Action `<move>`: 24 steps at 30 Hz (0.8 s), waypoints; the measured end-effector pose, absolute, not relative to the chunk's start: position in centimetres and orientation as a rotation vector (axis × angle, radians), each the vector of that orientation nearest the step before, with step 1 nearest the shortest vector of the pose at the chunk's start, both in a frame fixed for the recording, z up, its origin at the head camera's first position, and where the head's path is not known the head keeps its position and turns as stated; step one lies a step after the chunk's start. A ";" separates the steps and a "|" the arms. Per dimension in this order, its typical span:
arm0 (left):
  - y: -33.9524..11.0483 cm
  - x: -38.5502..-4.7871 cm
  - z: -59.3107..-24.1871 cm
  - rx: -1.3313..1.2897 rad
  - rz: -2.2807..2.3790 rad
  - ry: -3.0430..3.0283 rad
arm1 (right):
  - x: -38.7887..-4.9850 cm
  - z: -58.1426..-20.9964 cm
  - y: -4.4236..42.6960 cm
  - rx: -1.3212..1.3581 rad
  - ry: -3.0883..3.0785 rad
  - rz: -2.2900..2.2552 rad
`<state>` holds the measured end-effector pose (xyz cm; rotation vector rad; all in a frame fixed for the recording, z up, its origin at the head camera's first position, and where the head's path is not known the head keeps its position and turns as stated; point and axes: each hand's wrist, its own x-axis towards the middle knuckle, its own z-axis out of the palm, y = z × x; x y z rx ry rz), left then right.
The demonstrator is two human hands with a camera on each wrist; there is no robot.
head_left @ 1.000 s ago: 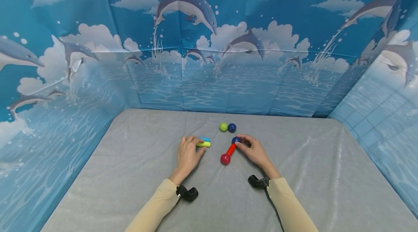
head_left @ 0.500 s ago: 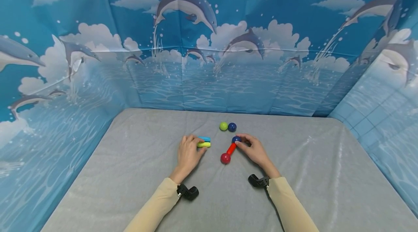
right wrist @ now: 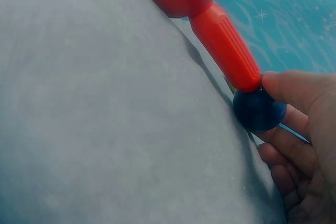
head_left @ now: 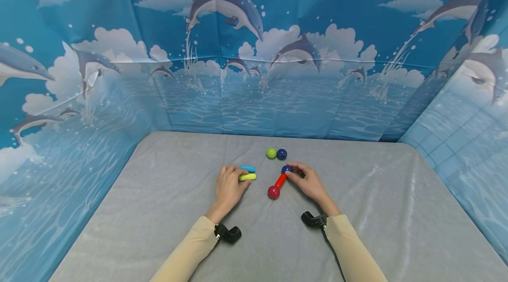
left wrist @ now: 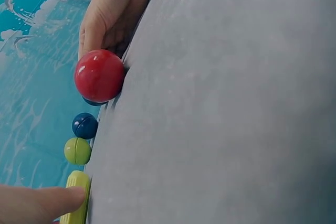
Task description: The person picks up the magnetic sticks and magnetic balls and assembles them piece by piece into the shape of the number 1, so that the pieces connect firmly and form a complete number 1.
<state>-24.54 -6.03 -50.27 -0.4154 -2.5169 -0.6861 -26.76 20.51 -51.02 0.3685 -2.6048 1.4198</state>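
Note:
My left hand point(head_left: 230, 185) pinches a yellow-green rod point(head_left: 248, 177) between thumb and fingers. A light-blue rod point(head_left: 248, 169) lies just beyond it, partly behind the fingers. With thumb and fingers, my right hand point(head_left: 311, 183) holds a dark-blue ball point(right wrist: 258, 109). That ball is joined to a ribbed red rod point(right wrist: 226, 48), whose other end carries a larger red ball point(head_left: 274, 192). This joined piece slants toward me on the cloth. In the left wrist view the red ball hides most of the held blue ball, and the thumb presses the yellow-green rod's side.
A lime-green ball point(head_left: 271, 153) and another dark-blue ball point(head_left: 282, 154) sit side by side beyond my hands. Grey cloth point(head_left: 357, 172) covers the table. A dolphin-print curtain point(head_left: 254, 101) encloses its back and sides. Black wrist cameras point(head_left: 228, 233) are strapped on both wrists.
The yellow-green rod has shifted slightly toward me, so a small gap now shows between it and the light-blue rod. My right hand and the joined piece stay almost still.

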 end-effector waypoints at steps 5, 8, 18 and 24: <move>-6.0 -24.5 -50.3 -0.419 -0.694 -2.517 | -26.7 -51.0 20.5 0.355 -2.615 1.418; -6.0 -24.5 -50.3 -0.420 -0.712 -2.522 | -26.7 -51.0 20.5 0.349 -2.622 1.415; -5.9 -24.1 -50.5 -0.443 -0.745 -2.495 | -26.7 -51.0 20.5 0.351 -2.620 1.416; -5.9 -23.8 -50.4 -0.448 -0.755 -2.514 | -26.7 -51.0 20.5 0.359 -2.614 1.418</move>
